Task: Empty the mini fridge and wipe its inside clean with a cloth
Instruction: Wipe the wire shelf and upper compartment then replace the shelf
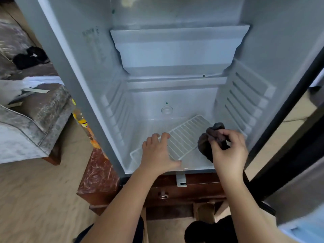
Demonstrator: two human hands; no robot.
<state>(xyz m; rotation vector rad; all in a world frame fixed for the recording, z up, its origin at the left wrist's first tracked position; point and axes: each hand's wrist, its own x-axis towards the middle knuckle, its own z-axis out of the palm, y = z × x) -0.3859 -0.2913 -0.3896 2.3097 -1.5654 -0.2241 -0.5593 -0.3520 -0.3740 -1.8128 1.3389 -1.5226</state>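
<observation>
The mini fridge (98, 88) stands open with a white interior that holds no food. A white slatted shelf rack (185, 137) lies tilted on the fridge floor, its far end raised toward the right wall. My left hand (157, 153) rests on the rack's near left part, with fingers curled over its edge. My right hand (228, 151) grips a bunched dark brown cloth (206, 146) against the floor at the right front. A white tray shelf (177, 48) sits higher up inside.
The fridge sits on a dark wooden cabinet (98, 176). An orange and yellow bottle (84, 123) stands by the fridge's left side. A grey sofa (26, 123) with a white bag is at the left. The open door (298, 130) runs along the right.
</observation>
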